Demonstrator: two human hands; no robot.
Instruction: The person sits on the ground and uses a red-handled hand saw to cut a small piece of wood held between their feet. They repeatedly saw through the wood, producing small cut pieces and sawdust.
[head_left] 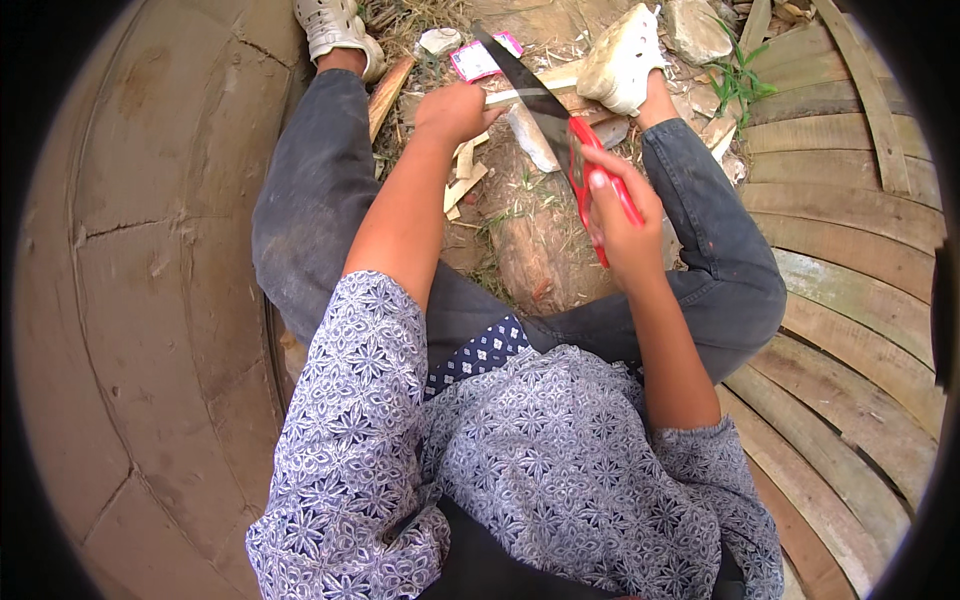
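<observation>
My right hand (628,225) is wrapped round the red handle of a handsaw (530,92). Its dark blade slants up and to the left, crossing over a thin pale wooden strip (555,80). My left hand (455,112) is closed on the near end of that strip, left of the blade. The strip's far end reaches to the clog (622,62) on my right foot; whether the shoe presses on it, I cannot tell. Whether the saw teeth touch the wood is also unclear.
Offcuts (464,180) lie on the soil below my left hand. A pink and white packet (486,56) and pale stones (697,30) are farther off. A cracked brown wall (150,300) rises at left; wooden slats (840,240) line the right. Grass (738,85) grows beside them.
</observation>
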